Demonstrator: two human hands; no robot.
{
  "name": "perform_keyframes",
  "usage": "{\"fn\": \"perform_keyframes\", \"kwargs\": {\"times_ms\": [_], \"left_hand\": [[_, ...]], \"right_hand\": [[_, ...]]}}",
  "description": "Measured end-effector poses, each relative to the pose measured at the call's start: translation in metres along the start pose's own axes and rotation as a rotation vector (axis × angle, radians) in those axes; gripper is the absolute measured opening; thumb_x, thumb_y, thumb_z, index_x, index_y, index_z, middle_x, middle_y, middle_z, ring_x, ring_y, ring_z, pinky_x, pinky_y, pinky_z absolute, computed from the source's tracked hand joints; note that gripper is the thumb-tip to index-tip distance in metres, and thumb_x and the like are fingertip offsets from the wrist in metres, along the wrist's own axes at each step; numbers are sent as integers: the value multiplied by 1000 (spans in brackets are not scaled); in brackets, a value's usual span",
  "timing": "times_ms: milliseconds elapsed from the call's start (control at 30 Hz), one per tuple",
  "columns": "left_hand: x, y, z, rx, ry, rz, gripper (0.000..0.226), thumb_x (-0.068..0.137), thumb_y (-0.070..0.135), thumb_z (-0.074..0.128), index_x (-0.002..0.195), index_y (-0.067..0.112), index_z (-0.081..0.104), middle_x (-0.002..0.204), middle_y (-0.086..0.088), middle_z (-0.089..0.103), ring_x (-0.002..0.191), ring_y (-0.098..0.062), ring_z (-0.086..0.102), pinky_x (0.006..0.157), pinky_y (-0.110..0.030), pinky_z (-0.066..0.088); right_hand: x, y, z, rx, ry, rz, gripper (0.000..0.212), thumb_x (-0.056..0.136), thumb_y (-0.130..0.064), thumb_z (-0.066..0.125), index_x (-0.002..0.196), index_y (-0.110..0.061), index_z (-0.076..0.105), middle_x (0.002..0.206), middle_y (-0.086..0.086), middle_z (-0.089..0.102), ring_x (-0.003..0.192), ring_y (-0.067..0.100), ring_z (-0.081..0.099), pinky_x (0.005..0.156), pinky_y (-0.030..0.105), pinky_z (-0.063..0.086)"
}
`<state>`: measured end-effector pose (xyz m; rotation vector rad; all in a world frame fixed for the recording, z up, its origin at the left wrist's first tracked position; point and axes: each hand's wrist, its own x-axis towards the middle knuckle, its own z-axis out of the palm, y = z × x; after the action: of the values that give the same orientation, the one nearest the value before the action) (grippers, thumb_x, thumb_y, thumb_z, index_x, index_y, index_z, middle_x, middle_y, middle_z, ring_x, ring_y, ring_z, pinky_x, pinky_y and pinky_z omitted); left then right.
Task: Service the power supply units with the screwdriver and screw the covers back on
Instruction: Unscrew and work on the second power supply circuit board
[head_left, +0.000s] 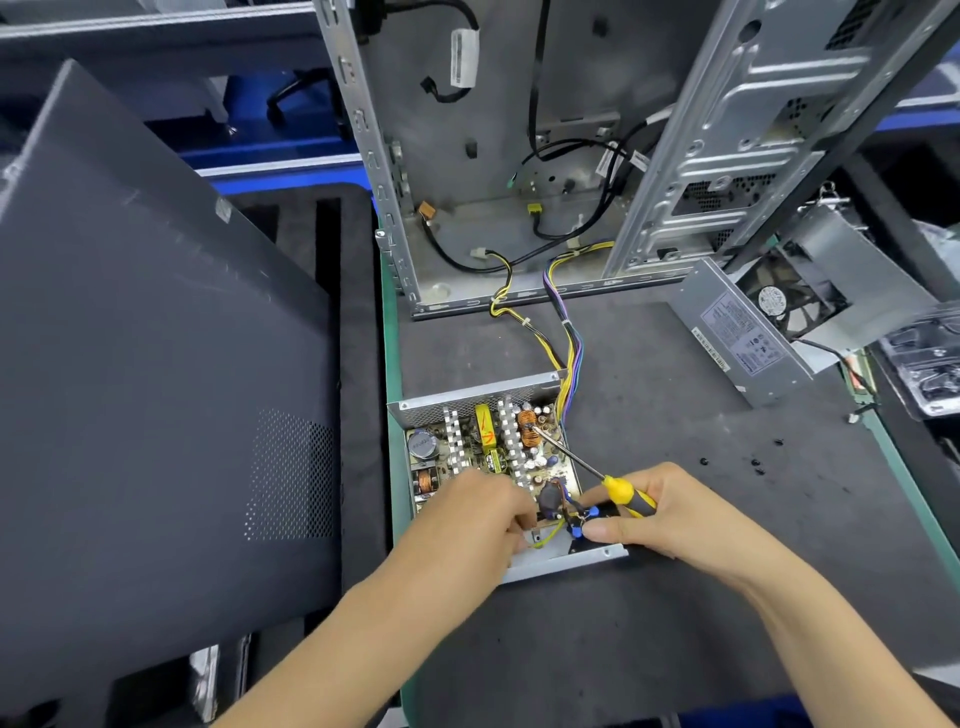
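Cables (563, 332) crowd the open supply (488, 457); right hand (670, 514) grips screwdriver (587, 465), left hand (478, 514) seemingly pinching wires.

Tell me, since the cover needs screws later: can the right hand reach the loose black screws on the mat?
Probably yes. The screws lie on open mat just beyond the right hand, nothing between, but that hand grips the screwdriver.

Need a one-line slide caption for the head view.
Right hand holds screwdriver tip at a coil in the open PSU; left hand steadies it.
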<state>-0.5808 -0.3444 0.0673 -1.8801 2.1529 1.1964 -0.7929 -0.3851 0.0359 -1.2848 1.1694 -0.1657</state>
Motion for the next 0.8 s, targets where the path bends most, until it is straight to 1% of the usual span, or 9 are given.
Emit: {"fn": "perform_keyframes", "kwargs": {"times_ms": [100, 200, 300, 367, 433, 500, 567, 700, 800], "left_hand": [[3, 13, -8, 363, -82, 23, 10, 91, 7, 59, 82, 7, 55, 77, -15, 48, 81, -34, 49, 62, -32, 36], [1, 13, -15, 559, -18, 83, 14, 89, 6, 61, 80, 14, 54, 75, -5, 47, 81, -31, 53, 60, -33, 35], [-5, 3, -24, 513, 135, 153, 10, 95, 27, 59, 98, 22, 66, 97, 4, 60, 98, -21, 58, 58, -26, 30], [-8, -6, -25, 445, 278, 322, 12, 86, 39, 70, 90, 28, 72, 93, 8, 57, 95, -16, 55, 58, -20, 25], [-8, -13, -23, 380, 279, 434, 16, 70, 36, 86, 72, 27, 73, 84, 6, 51, 86, -19, 52, 74, -25, 36], [-6, -21, -13, 300, 280, 499, 16, 70, 30, 87, 73, 23, 73, 89, 0, 51, 93, -20, 43, 89, -31, 32], [-5, -28, -12, 221, 309, 528, 12, 74, 26, 85, 75, 21, 74, 93, -3, 54, 99, -18, 39, 91, -31, 31], [-14, -41, -23, 247, 365, 588, 16, 90, 33, 65, 81, 25, 75, 85, 6, 58, 88, -14, 47, 82, -35, 36], [-27, -40, -17, 84, 161, 585, 40, 100, 44, 45, 99, 18, 75, 90, 8, 67, 84, -13, 56, 78, -33, 47]], "right_hand": [[-2, -1, -1, 32, -16, -10, 18, 75, -20, 80, 92, -17, 76, 49, -15, 55, 45, -3, 46, 47, 2, 31], [-2, -1, -2, 41, -26, -17, 15, 75, -19, 80, 89, -18, 76, 51, -14, 56, 48, -3, 46, 50, 3, 33], [-1, -1, -4, 24, -29, -12, 15, 75, -20, 79, 90, -18, 76, 53, -15, 58, 50, -3, 46, 52, 4, 34], [0, 0, -5, 21, -29, 4, 16, 77, -18, 78, 93, -15, 75, 47, -15, 52, 43, -3, 43, 47, 2, 31], [1, 0, -6, 24, -29, 21, 17, 78, -17, 77, 94, -13, 74, 43, -16, 47, 39, -2, 40, 44, 2, 29], [1, -1, -7, 8, -25, 16, 20, 75, -24, 79, 93, -17, 75, 46, -15, 48, 42, -3, 41, 47, 3, 31], [1, -1, -9, -40, -10, 6, 24, 68, -36, 80, 88, -24, 76, 55, -12, 54, 52, -1, 45, 56, 4, 35], [2, -5, -14, -113, -26, -17, 14, 70, -34, 82, 81, -29, 75, 56, -3, 43, 55, 10, 34, 51, 14, 26], [3, -11, -19, -163, -59, -33, 15, 70, -38, 82, 81, -33, 74, 56, -6, 45, 57, 8, 35, 50, 15, 24]]}}
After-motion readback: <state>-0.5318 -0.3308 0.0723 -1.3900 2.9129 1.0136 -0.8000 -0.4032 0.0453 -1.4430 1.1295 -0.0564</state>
